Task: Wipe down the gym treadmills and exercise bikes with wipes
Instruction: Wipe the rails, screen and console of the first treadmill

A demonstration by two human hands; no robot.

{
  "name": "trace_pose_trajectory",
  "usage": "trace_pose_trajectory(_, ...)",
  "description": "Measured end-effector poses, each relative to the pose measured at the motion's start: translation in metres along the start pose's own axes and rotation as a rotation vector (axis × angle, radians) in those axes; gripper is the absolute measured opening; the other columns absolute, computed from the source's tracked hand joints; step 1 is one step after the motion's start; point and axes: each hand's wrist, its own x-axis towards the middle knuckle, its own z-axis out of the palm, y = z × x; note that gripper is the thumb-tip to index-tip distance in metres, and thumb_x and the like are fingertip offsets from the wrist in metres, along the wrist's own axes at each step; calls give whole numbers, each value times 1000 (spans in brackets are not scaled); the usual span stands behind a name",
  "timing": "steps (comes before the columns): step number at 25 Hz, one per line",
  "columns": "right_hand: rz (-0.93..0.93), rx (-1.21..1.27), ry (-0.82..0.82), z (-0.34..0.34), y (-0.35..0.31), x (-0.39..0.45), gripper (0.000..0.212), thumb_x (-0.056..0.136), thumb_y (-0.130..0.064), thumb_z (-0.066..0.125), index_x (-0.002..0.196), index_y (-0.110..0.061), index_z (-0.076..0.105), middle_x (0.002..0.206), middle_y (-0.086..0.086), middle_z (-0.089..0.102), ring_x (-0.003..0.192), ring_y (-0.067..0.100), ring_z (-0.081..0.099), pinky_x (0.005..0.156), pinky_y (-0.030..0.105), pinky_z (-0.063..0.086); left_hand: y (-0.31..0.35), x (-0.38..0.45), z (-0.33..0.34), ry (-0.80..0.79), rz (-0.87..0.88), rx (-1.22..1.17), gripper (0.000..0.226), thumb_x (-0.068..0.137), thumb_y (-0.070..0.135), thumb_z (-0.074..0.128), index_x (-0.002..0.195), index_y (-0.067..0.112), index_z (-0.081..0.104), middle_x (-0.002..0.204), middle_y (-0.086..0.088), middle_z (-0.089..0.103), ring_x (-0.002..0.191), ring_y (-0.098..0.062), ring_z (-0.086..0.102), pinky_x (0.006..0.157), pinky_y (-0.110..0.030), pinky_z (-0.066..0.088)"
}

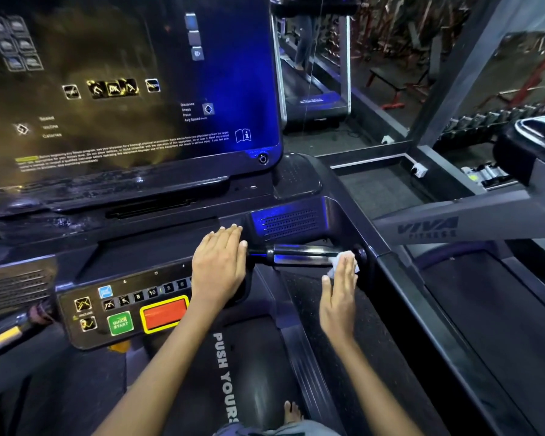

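Note:
I stand on a black treadmill whose console (pixel 158 234) fills the left of the head view, under a big dark screen (pixel 132 89). My left hand (pixel 219 262) rests flat, fingers straight, on the console's right end above the button panel (pixel 123 309). My right hand (pixel 340 297) is flat with straight fingers and presses a crumpled white wipe (pixel 339 262) against the right end of the shiny pulse-grip handlebar (pixel 299 254). Most of the wipe is hidden under my fingers.
A grey side rail (pixel 428 225) marked VIVA FITNESS belongs to the neighbouring treadmill on the right. Its belt (pixel 491 325) lies beside mine. A mirror wall (pixel 375 58) ahead reflects another treadmill and red gym racks. My bare foot (pixel 291 412) stands on the belt (pixel 258 372).

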Motion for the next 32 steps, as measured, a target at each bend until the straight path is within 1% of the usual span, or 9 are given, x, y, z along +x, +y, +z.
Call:
trace_pose_trajectory(4,-167,-81,23,4,-16,16,50,97,-29,31,137,-1,43,146,8,37,138,25,29,118,29,10,-1,0,1,-9,4,4,39,94,23,38,107,2,67,107,-13,70,99,-30,67,94,-35,37)
trace_pose_trajectory(6,-342,-100,-62,17,-40,18,42,98,-24,36,131,-6,52,138,1,47,134,19,38,117,30,16,-1,-1,1,2,7,0,38,94,23,39,106,1,68,106,-13,70,99,-30,67,94,-35,37)
trace_pose_trajectory(11,-624,-27,-200,25,-46,27,31,91,-10,51,119,-2,63,127,6,59,122,21,52,112,34,30,0,1,-1,-9,4,-12,37,94,23,40,105,1,68,105,-13,71,98,-29,68,93,-35,38)
trace_pose_trajectory(16,-583,12,-112,3,-17,45,27,80,-1,65,106,-5,69,117,0,61,111,26,61,104,34,40,1,0,-3,-32,-17,-17,38,94,24,40,106,2,69,105,-12,71,97,-28,68,94,-34,37)
trace_pose_trajectory(22,-792,-18,-378,41,-68,50,27,86,-17,54,104,-7,72,112,7,68,108,20,62,101,31,40,4,3,-4,-62,-63,-49,37,90,26,43,100,4,72,100,-10,73,94,-26,69,85,-36,50)
trace_pose_trajectory(25,-690,51,-569,21,-61,67,26,84,-14,62,108,-7,70,115,6,65,113,11,56,104,21,38,7,7,-10,-111,-107,-83,37,85,27,44,90,7,74,88,-7,74,84,-25,72,67,-32,55)
trace_pose_trajectory(28,-453,30,-817,-5,-59,104,24,81,-9,71,105,-9,71,112,4,66,111,4,57,101,19,41,13,31,-22,-193,-196,1,38,84,32,44,63,13,69,60,-7,67,58,-29,67,45,-23,40)
trace_pose_trajectory(30,-400,-102,-906,-13,-66,131,20,81,-10,72,101,-12,73,106,1,69,105,2,60,96,24,47,19,55,-26,-344,-267,114,41,92,35,46,68,10,68,67,-13,67,67,-33,65,53,-27,34)
trace_pose_trajectory(32,-434,-175,-823,-12,-71,154,18,82,-11,70,99,-15,74,103,1,70,103,6,62,92,30,48,19,70,-17,-426,-328,142,40,95,39,44,87,9,68,90,-14,69,90,-34,63,65,-31,39)
